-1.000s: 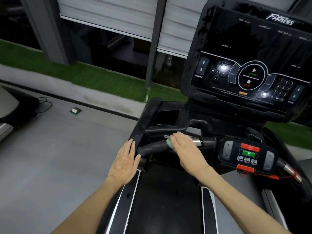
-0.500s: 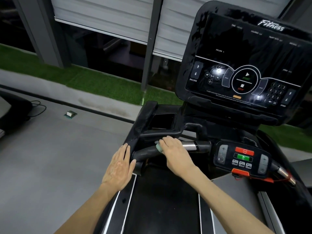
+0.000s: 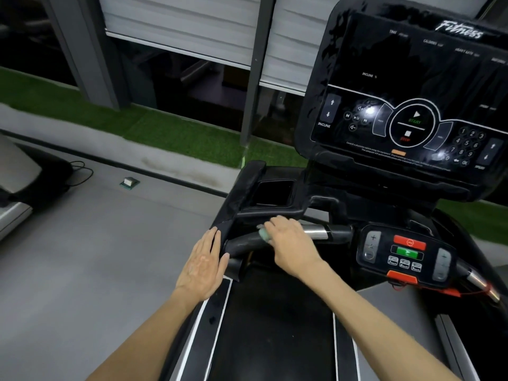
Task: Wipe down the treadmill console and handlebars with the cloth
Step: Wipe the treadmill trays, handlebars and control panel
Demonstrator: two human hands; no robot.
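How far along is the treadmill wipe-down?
Done: nothing provably; the console screen shows smears or glare. In hand: the right hand holds the pale green cloth on the left stretch of the handlebar, beside its metal sensor; the left hand rests flat on the side arm. Left, likely: console screen, button panel, right-side grip.

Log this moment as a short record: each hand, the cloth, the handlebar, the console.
handlebar: black, with a silver section
cloth: pale green, on the handlebar, mostly covered
right hand: holds the cloth against the handlebar
left hand: flat, fingers straight, against the treadmill frame
console: dark screen, no hand on it
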